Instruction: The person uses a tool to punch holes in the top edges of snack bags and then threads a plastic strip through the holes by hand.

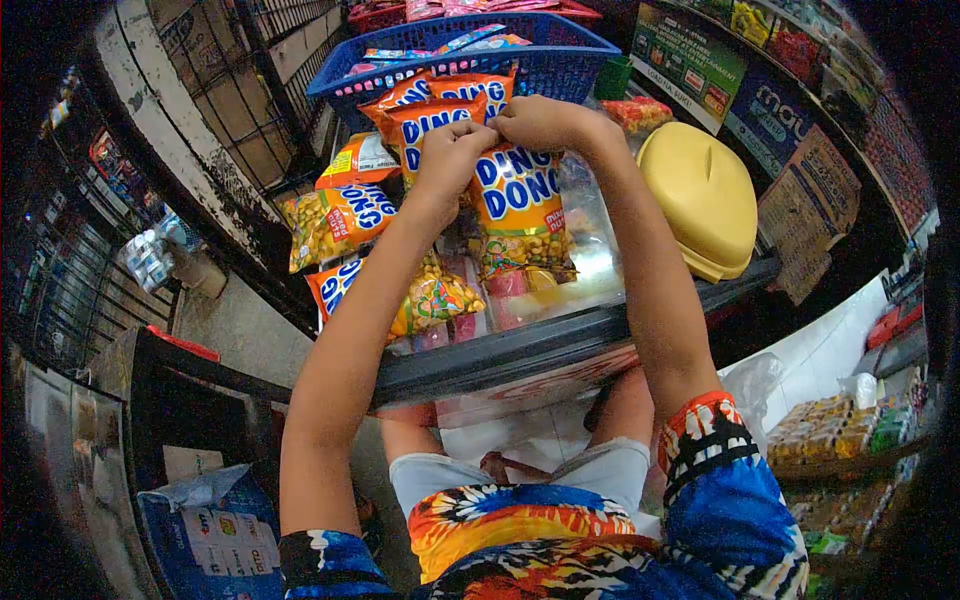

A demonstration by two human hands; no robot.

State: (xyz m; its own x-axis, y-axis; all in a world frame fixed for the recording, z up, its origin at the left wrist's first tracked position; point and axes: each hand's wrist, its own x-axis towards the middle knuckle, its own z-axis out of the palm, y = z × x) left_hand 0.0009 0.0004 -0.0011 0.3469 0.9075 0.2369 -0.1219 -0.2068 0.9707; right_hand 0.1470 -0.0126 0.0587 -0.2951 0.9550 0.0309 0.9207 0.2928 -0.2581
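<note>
Left hand, right hand: fingertips pinched closed, close together, at top edge of front Ding Dong mixed-nuts pack, above counter. Best grip: light, on seal only, sparing nuts.

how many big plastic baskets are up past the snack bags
2: a blue basket just beyond the snack bags, and a red basket behind it, cut off by the top edge. More may be hidden.
</note>
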